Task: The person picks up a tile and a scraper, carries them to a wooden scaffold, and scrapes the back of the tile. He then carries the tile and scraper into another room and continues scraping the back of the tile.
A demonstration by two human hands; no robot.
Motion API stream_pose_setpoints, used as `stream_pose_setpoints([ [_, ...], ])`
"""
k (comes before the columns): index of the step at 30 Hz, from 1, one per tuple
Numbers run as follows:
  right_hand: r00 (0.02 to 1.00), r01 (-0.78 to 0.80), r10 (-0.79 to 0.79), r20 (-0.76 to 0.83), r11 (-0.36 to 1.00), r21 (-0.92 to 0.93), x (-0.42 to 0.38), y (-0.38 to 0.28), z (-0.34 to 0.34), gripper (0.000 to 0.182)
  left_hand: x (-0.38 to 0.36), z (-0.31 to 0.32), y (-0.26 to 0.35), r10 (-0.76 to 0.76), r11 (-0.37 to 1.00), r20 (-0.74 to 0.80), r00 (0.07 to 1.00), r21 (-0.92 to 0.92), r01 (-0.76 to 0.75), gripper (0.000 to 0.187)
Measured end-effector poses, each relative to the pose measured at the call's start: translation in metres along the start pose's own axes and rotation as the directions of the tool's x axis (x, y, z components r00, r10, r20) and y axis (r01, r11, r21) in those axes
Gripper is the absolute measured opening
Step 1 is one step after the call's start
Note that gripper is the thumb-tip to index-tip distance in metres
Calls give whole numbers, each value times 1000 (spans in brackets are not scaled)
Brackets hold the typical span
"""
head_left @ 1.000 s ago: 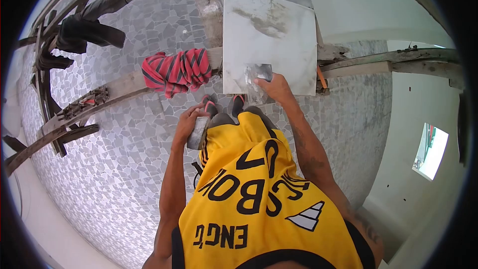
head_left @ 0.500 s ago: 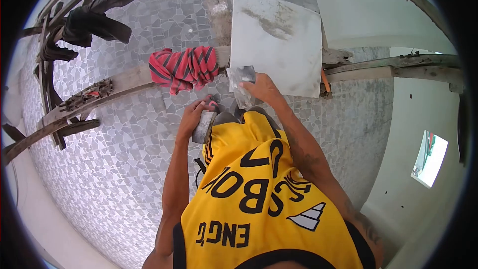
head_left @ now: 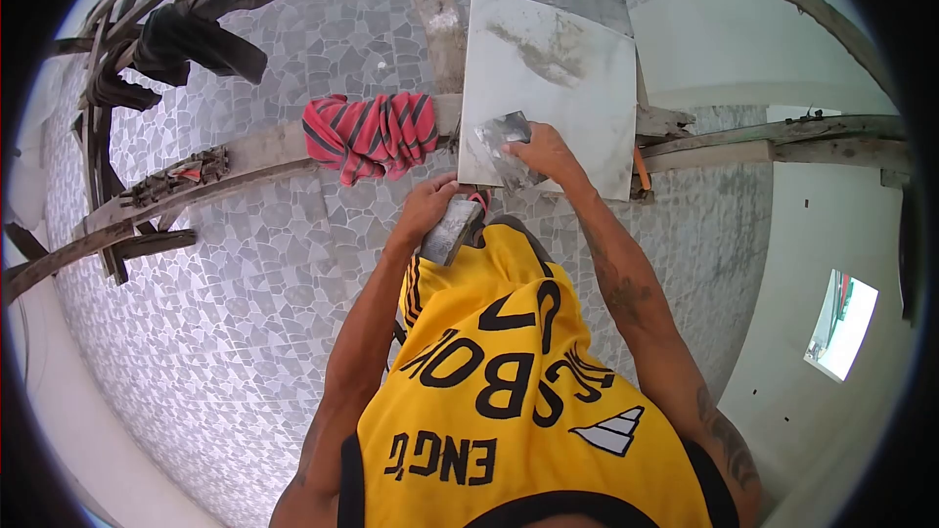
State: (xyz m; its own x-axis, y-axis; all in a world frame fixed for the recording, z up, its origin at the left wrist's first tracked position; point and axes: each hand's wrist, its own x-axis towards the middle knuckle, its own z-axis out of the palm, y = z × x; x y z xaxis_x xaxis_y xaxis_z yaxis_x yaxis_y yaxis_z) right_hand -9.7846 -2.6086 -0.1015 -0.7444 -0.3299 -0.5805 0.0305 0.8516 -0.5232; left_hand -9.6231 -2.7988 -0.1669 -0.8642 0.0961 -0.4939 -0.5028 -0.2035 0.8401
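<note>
Right hand [head_left: 550, 153] grips a scraper [head_left: 512, 124] at white board's [head_left: 587, 108] near edge; left hand [head_left: 428, 207], beside its near-left corner, holds grey plate [head_left: 450, 230].

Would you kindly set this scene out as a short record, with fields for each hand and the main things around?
Right hand: grips a flat grey blade over the white board
Left hand: holds a flat grey plate by the board's near left corner
White board: grey-brown smear toward its far end
Striped cloth: red and dark, draped over a wooden beam, left of the board
Floor: grey, stone-patterned
</note>
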Motion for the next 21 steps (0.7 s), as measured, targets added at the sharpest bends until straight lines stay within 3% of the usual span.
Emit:
stream_pose_setpoints([
  [3,949,218,-233,-214,972,-92,-6,3,19,44,-5,-1,-1,-15,1000,-6,1000,-11,15,38],
  [4,839,359,-430,-333,898,-256,-5,4,31,47,-4,0,0,-12,1000,-1,1000,-3,12,38],
  [7,989,108,-107,-100,994,9,5,2,4,50,-4,0,2,-60,996,-19,998,-68,59,38],
  [8,975,143,-143,-170,990,-13,8,7,14,49,-7,-1,1,-60,996,-26,998,-67,58,38],
  [11,949,232,-261,-177,958,-169,-4,-4,31,52,-5,2,2,-54,997,-23,998,-62,52,38],
  [15,999,27,-19,-41,977,213,8,-3,9,55,-9,0,4,-55,998,-9,998,3,55,41],
  [16,951,240,-218,-220,968,76,2,-6,20,53,-8,-1,3,-47,998,2,999,39,46,42],
  [19,972,213,-222,-72,970,-118,0,-12,23,51,-8,2,2,-51,994,17,999,-94,53,44],
  [21,986,125,-121,-115,992,27,19,3,21,52,-3,-1,-5,14,999,25,1000,-52,-12,45],
])
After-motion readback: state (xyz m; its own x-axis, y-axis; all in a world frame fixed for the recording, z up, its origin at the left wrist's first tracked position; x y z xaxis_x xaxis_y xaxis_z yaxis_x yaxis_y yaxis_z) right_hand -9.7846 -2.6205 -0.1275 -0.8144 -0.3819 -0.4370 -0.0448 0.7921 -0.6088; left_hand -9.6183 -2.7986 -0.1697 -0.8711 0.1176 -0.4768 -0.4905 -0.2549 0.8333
